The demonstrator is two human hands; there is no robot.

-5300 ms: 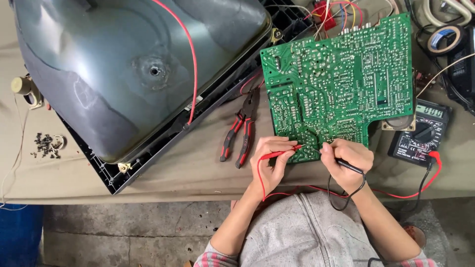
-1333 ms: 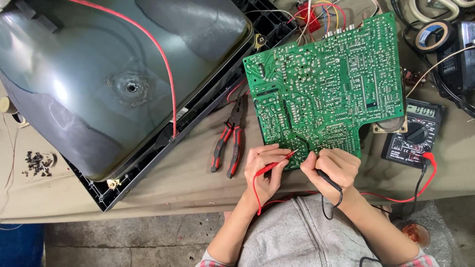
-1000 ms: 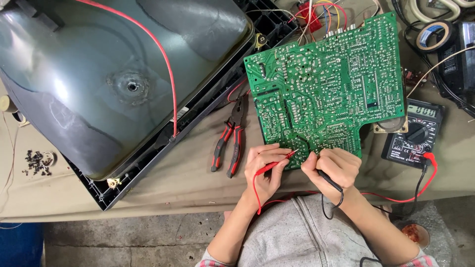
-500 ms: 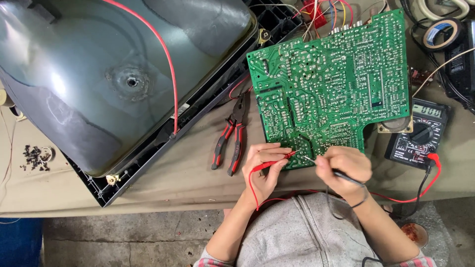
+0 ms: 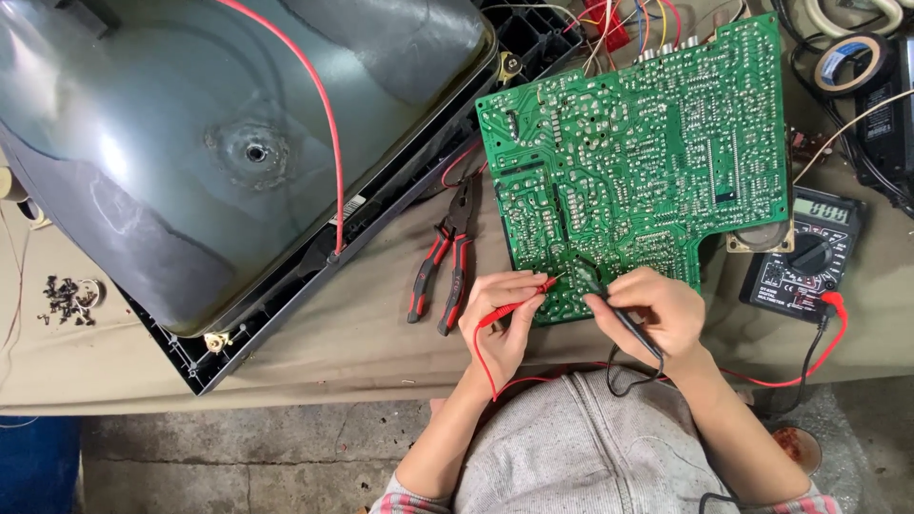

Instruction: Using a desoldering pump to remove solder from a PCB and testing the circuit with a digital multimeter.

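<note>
A large green circuit board (image 5: 647, 152) lies solder side up on the cloth-covered table. My left hand (image 5: 500, 319) pinches a red test probe (image 5: 519, 300), its tip touching the board's near edge. My right hand (image 5: 657, 314) holds a black test probe (image 5: 624, 319) like a pen, its tip on the board just right of the red one. Red and black leads run from the probes to a black multimeter (image 5: 804, 257) beside the board at the right.
A big grey picture tube (image 5: 219, 143) in a black frame fills the left half. Red-handled pliers (image 5: 446, 262) lie between tube and board. Small screws (image 5: 65, 300) sit far left. Tape roll (image 5: 847, 62) and cables crowd the top right. The table edge (image 5: 286, 400) runs below.
Both hands stay at the board's near edge. My right hand has shifted slightly, moving the black probe's tip to a nearby point. The view has drifted a little.
</note>
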